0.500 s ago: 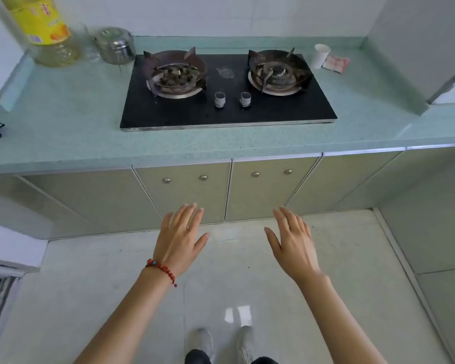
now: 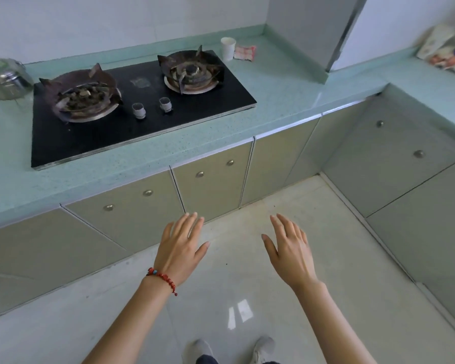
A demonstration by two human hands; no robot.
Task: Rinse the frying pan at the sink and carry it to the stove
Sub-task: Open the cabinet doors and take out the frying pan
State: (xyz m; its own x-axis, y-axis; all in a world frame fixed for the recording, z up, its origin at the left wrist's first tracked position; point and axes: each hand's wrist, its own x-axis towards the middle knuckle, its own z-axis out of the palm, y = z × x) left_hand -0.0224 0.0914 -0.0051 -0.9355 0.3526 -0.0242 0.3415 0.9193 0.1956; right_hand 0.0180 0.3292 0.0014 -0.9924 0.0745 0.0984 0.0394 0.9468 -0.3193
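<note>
A black two-burner gas stove is set into the pale green countertop at the upper left, with both burners bare. My left hand, with a red bead bracelet at the wrist, and my right hand are held out flat over the floor in front of the cabinets, fingers apart, holding nothing. Neither a frying pan nor a sink is in view.
A steel lidded pot stands left of the stove, a white paper cup and a small packet to its right. The countertop turns a corner to the right, with packages on it. Cabinet doors run below.
The view has swung to the right, so the stove now sits further left and the right-hand counter has come into view. Both hands keep their flat, spread pose.
</note>
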